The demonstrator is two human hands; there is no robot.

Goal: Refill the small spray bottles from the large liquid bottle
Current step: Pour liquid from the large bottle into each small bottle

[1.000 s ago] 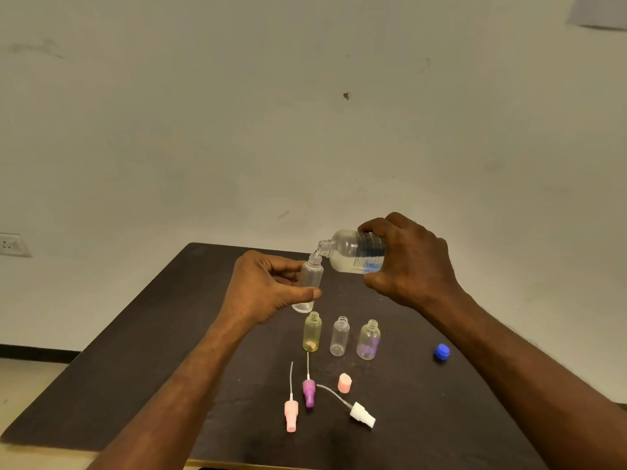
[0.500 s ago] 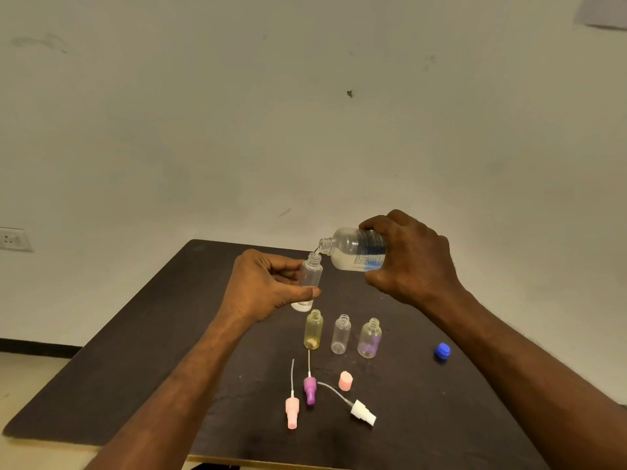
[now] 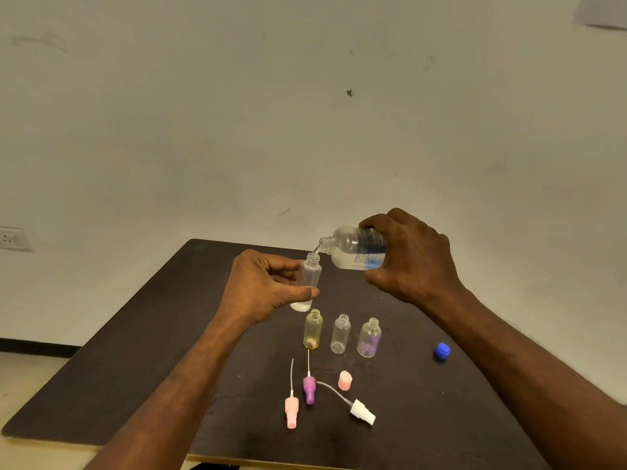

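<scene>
Head view: at the centre of the frame the large liquid bottle (image 3: 356, 247) is tipped nearly on its side, its open neck pointing left and just above the mouth of a small clear spray bottle (image 3: 308, 281), with a thin stream of liquid passing between them. A little liquid sits in the bottom of the small bottle. The right hand (image 3: 409, 257) curls round the body of the large bottle from above, fingers over the printed label. The left hand (image 3: 263, 284) holds the small bottle upright above the counter (image 3: 142, 351), pinching it between thumb and fingers.

Just below, three more uncapped small bottles stand in a row on the dark counter: a yellow bottle (image 3: 312, 329), a clear bottle (image 3: 340, 334) and a purple-tinted bottle (image 3: 369, 338). Lower in the frame lie the spray tops: a pink sprayer (image 3: 291, 411), a purple sprayer (image 3: 309, 388) and a white sprayer (image 3: 363, 411), each with its dip tube, plus a pink cap (image 3: 345, 380). A blue cap (image 3: 441, 351) lies apart at the right. A wall socket (image 3: 12, 238) shows at the left edge.
</scene>
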